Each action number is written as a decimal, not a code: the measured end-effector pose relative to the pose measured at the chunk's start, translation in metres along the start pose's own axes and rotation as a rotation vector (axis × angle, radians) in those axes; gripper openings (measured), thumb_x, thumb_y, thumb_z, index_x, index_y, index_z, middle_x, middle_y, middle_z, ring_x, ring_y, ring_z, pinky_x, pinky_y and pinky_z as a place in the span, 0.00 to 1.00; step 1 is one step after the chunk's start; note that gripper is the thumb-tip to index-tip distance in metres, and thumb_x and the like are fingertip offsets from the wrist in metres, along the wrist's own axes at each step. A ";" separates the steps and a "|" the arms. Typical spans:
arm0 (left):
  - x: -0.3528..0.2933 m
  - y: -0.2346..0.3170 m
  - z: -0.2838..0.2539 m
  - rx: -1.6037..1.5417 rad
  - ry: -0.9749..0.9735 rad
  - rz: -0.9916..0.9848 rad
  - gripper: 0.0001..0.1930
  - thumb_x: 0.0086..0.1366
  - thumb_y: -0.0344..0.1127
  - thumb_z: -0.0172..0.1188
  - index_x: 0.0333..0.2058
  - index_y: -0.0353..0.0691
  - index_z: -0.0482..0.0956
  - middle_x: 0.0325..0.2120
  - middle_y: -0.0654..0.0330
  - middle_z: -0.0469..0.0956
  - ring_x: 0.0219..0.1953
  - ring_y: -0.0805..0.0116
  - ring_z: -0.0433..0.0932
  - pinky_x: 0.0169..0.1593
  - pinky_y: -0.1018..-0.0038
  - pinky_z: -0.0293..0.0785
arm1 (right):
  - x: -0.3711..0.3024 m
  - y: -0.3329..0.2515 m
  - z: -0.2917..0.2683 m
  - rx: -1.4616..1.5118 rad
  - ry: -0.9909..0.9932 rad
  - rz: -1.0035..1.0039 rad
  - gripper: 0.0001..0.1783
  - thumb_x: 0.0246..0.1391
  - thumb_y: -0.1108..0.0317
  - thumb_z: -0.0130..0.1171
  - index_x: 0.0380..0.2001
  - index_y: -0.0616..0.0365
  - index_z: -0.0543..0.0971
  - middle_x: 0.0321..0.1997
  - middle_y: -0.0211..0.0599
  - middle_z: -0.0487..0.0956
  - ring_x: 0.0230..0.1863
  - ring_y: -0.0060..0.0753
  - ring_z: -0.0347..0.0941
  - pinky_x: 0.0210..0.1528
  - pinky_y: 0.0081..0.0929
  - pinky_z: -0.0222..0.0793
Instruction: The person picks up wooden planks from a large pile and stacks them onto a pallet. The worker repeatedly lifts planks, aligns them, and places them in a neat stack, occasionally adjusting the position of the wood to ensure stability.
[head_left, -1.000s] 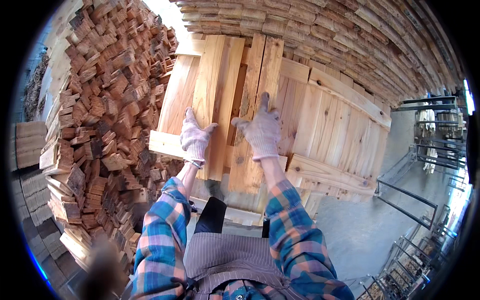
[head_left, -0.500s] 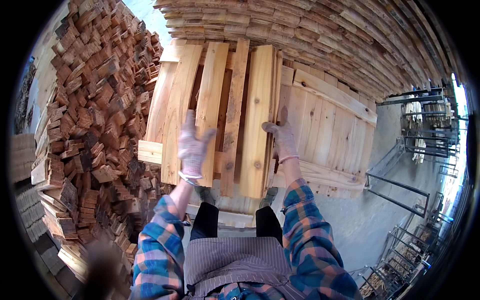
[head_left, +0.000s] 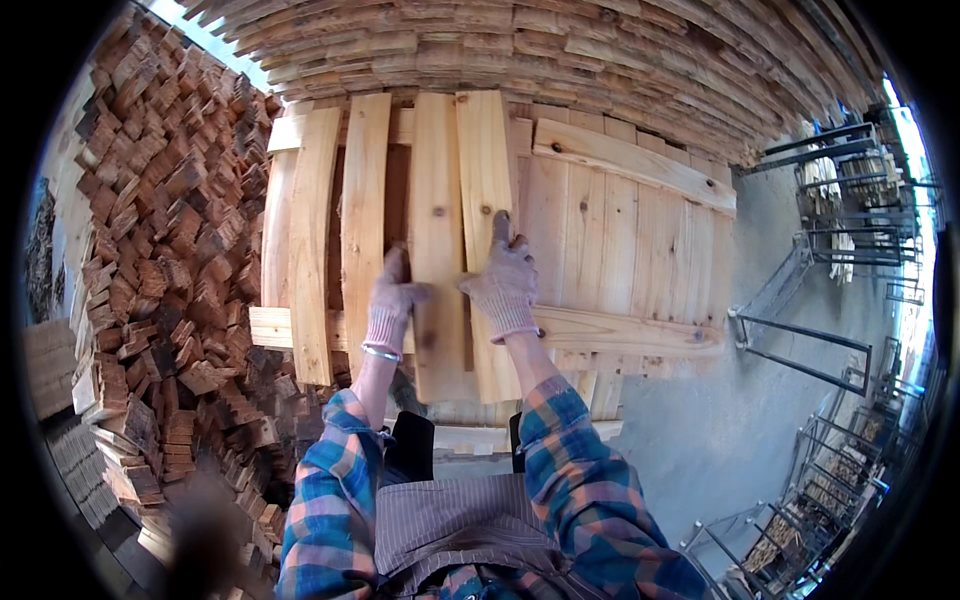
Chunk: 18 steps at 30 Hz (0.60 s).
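My gloved left hand [head_left: 392, 305] is at the left edge of a wide pale wooden board [head_left: 437, 180], its thumb reaching over the edge. Its fingers are partly hidden and blurred. My gloved right hand [head_left: 505, 285] grips the right side of a neighbouring board [head_left: 485, 150], thumb across the top and a forefinger stretched along it. The lower ends of both boards lie towards me, and the wide one is smeared by motion. To the left, a narrower board [head_left: 365, 190] and another plank [head_left: 314, 240] lie across crosspieces [head_left: 270, 326] with dark gaps between them.
A joined plank panel [head_left: 625, 240] with two battens lies on the right. A big heap of reddish-brown wood pieces [head_left: 160, 200] fills the left. Rows of stacked timber [head_left: 500, 50] rise at the far side. Black metal frames [head_left: 805, 350] stand on the grey floor at the right.
My hands have come closer together and moved onto the boards. The wide board has shifted left over the narrow knotty strip, and another board shows beside it. The whole view has also shifted.
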<state>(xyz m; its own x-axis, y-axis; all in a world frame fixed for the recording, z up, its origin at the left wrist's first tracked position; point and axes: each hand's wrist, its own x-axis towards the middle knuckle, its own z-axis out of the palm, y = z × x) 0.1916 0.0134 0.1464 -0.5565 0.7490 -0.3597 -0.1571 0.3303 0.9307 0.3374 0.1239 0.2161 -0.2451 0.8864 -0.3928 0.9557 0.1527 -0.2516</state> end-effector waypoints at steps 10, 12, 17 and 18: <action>-0.031 -0.013 0.081 0.908 0.203 0.261 0.41 0.48 0.40 0.70 0.61 0.42 0.61 0.50 0.46 0.70 0.46 0.50 0.76 0.45 0.59 0.77 | -0.005 0.053 -0.038 0.203 0.040 0.056 0.63 0.31 0.59 0.76 0.68 0.56 0.48 0.52 0.64 0.69 0.52 0.62 0.69 0.53 0.44 0.71; -0.021 -0.012 0.070 0.916 0.175 0.207 0.44 0.46 0.43 0.71 0.62 0.46 0.59 0.50 0.46 0.69 0.45 0.48 0.76 0.45 0.59 0.77 | -0.011 0.051 -0.041 0.178 0.000 0.039 0.63 0.32 0.58 0.77 0.68 0.55 0.49 0.53 0.63 0.69 0.54 0.63 0.68 0.53 0.44 0.70; -0.012 0.007 0.064 0.935 0.044 0.028 0.53 0.43 0.41 0.75 0.66 0.50 0.51 0.51 0.47 0.68 0.48 0.44 0.75 0.46 0.55 0.77 | -0.016 0.017 -0.024 0.086 0.091 0.118 0.58 0.34 0.57 0.75 0.66 0.53 0.52 0.50 0.55 0.71 0.47 0.55 0.74 0.47 0.41 0.73; -0.013 0.008 0.060 0.935 0.036 0.041 0.54 0.42 0.40 0.75 0.66 0.50 0.50 0.52 0.47 0.67 0.49 0.43 0.75 0.47 0.54 0.76 | -0.017 0.012 -0.025 0.069 0.078 0.160 0.58 0.34 0.56 0.75 0.66 0.52 0.51 0.50 0.55 0.71 0.47 0.54 0.74 0.47 0.41 0.73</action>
<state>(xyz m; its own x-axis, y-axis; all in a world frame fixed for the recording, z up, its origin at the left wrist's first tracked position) 0.2468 0.0411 0.1544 -0.5740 0.7575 -0.3110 0.5745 0.6432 0.5063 0.3571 0.1213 0.2421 -0.0752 0.9285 -0.3637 0.9673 -0.0206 -0.2526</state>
